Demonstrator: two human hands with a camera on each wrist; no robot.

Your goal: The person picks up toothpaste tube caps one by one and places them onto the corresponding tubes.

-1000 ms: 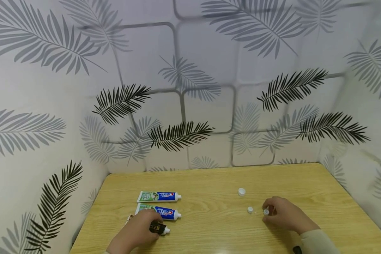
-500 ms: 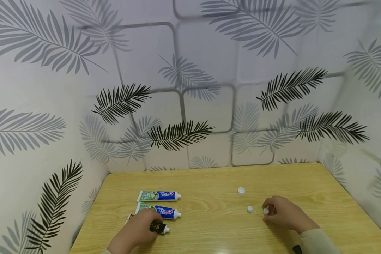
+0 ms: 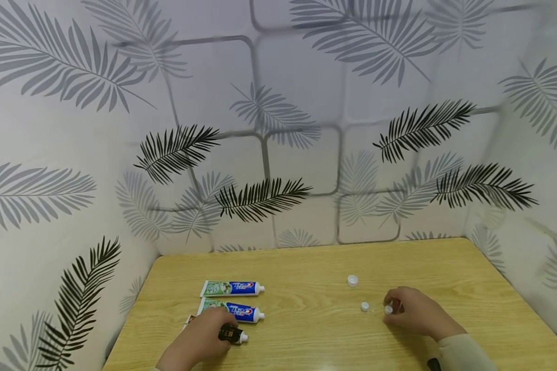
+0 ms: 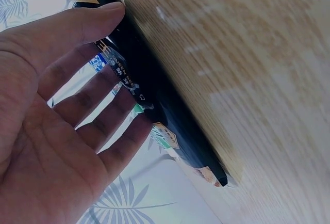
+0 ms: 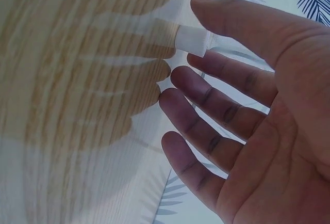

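Observation:
My left hand point(image 3: 206, 332) grips a black toothpaste tube point(image 4: 160, 110) lying on the table, thumb on its near side and fingers running behind it. Its white capless-looking nozzle point(image 3: 244, 337) points right in the head view. Above it lie two blue-and-green toothpaste tubes, the nearer one point(image 3: 243, 312) partly behind the hand and the farther one point(image 3: 232, 288) in full view. On the right, my right hand point(image 3: 413, 312) rests around a small white cap point(image 5: 191, 40) standing on the table. Its index fingertip is right at the cap, while the thumb tip shows a gap from it.
A larger white cap point(image 3: 352, 281) and another small white cap point(image 3: 364, 306) stand on the wooden table point(image 3: 306, 268), left of the right hand. A leaf-patterned wall point(image 3: 301, 154) closes the table's back. A small dark object point(image 3: 433, 365) shows beside the right sleeve.

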